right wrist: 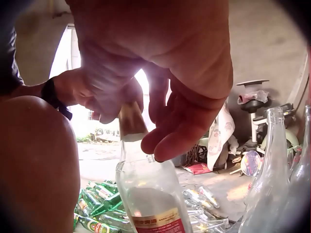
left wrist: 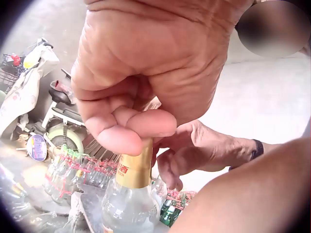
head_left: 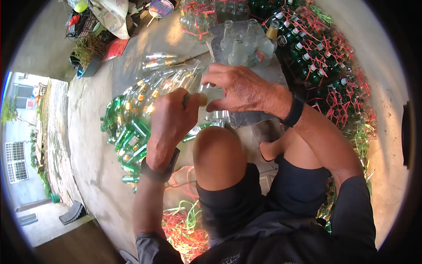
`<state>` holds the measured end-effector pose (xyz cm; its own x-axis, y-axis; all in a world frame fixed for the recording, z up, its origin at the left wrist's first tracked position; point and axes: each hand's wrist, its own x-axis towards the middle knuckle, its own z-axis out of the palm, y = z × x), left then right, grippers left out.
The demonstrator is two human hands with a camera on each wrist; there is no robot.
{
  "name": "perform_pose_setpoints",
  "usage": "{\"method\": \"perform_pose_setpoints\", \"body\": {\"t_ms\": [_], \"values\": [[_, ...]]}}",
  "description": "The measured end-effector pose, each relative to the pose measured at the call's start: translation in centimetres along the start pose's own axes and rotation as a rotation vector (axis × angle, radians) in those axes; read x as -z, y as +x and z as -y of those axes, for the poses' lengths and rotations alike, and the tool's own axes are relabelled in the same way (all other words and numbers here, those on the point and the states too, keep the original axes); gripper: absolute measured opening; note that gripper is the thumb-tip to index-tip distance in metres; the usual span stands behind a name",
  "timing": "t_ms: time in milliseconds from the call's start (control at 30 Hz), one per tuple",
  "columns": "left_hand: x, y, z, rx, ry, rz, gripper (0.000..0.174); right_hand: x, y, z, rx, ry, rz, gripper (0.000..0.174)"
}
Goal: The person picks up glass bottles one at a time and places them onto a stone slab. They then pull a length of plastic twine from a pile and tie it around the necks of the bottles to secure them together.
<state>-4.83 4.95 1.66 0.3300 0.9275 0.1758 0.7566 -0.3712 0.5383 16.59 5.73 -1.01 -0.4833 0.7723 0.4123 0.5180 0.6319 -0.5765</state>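
While left hand (head_left: 172,119) grips bottle (left wrist: 129,208), neck (left wrist: 134,171) reads “酒”

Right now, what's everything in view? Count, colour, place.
Held bottle: one, clear, left fingers
Slab: one, grey, ahead
Slab bottles: several, clear, on it
Loose bottles: many, green/clear, floor left
Tied bottles: many, mostly green, right
Straps: many, red/green, floor
Fan: one, blue, far floor
Packet: one, red, far left
Scooter: one, white, far left
Wristbands: two, black, wrists
Knees: two, bare, front
Left hand: one, at bottle neck
Right hand: one, beside it
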Motion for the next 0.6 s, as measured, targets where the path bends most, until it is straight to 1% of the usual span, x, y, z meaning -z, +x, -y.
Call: {"method": "perform_pose_setpoints", "body": {"t_ms": [67,100,167,200,233,267,333,367,433,467,500,533,567,600], "values": [[-0.2,1.0,-0.8,-0.094,-0.014,0.008,0.024,0.1,-0.1,-0.2,-0.032,-0.014,0.022,0.042],[-0.5,1.5,-1.0,-0.141,0.039,0.004,0.024,0.2,-0.2,-0.4,-0.036,-0.008,0.043,0.040],[-0.9,2.2,-2.3,-0.173,0.005,-0.002,0.024,0.1,-0.4,-1.0,-0.042,-0.003,0.065,0.037],[-1.2,2.6,-3.1,-0.201,-0.029,-0.008,0.024,0.1,-0.5,-1.4,-0.044,-0.009,0.014,0.033],[-1.7,3.0,-3.8,-0.172,-0.051,-0.007,0.028,0.2,-0.6,-1.8,-0.047,-0.015,-0.038,0.029],[-1.9,3.4,-4.3,-0.174,-0.053,-0.007,0.028,0.5,-0.8,-2.1,-0.048,-0.017,-0.037,0.029],[-2.2,3.9,-4.9,-0.251,-0.084,0.008,0.027,0.9,-1.1,-2.7,-0.017,0.004,-0.082,0.023],[-2.4,4.2,-4.9,-0.249,-0.086,0.010,0.027,1.3,-1.3,-2.7,-0.019,0.005,-0.079,0.023],[-3.0,4.8,-4.8,-0.275,-0.118,0.016,0.026,2.2,-1.8,-2.8,-0.069,-0.142,-0.082,0.022],[-3.2,5.1,-4.7,-0.269,-0.121,0.016,0.026,2.5,-2.0,-3.0,-0.070,-0.140,-0.075,0.022],[-3.3,5.3,-4.6,-0.255,-0.220,0.038,0.028,2.8,-2.3,-3.4,-0.105,-0.157,-0.092,0.023],[-3.4,5.4,-4.5,-0.240,-0.319,0.058,0.031,3.2,-2.5,-3.8,-0.138,-0.175,-0.108,0.025],[-3.4,5.4,-4.1,-0.209,-0.315,0.064,0.036,3.4,-2.5,-4.4,-0.138,-0.165,-0.164,0.032],[-3.5,5.4,-3.5,-0.204,-0.316,0.062,0.036,4.0,-2.8,-4.8,-0.136,-0.164,-0.159,0.032]]}}
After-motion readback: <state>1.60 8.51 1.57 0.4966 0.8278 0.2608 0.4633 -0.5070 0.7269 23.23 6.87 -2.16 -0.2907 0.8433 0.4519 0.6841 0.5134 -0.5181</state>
